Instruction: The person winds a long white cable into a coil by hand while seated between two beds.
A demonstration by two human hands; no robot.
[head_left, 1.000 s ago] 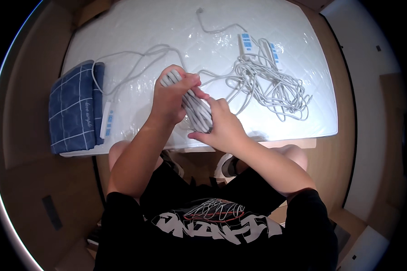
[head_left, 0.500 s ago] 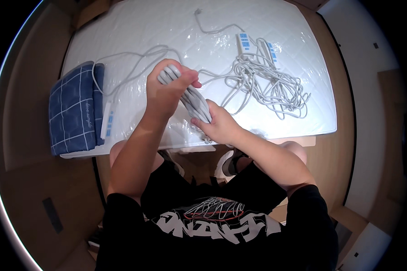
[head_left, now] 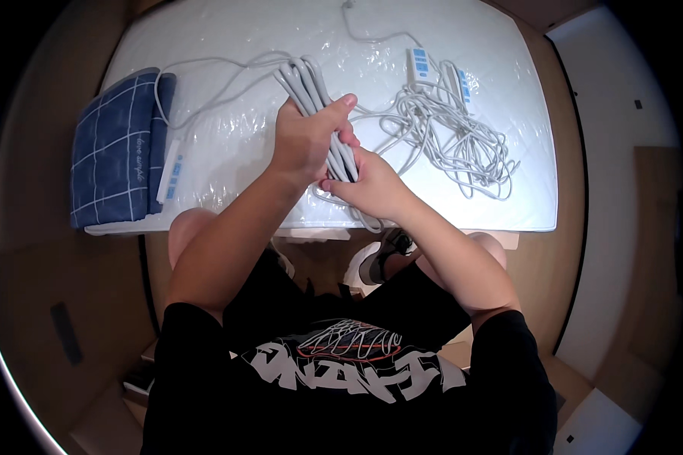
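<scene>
A folded bundle of grey power cable is held over the near part of the mattress. My left hand wraps round its middle, and the looped far ends stick out beyond my fingers. Just below, my right hand is closed on the nearer part of the same bundle, the two hands almost touching. A loop of cable hangs under my right hand at the mattress edge. From the bundle a loose run of cable curves left towards a white power strip with blue sockets.
The plastic-wrapped mattress spreads ahead of me. A folded blue checked cloth lies at its left edge. On the right are a tangled heap of grey cable, a power strip and another strip. A plug lies far off.
My left hand has slid down the bundle towards my right hand, so more looped cable shows beyond it. A cable loop now hangs lower beneath my right hand. The view has shifted slightly.
</scene>
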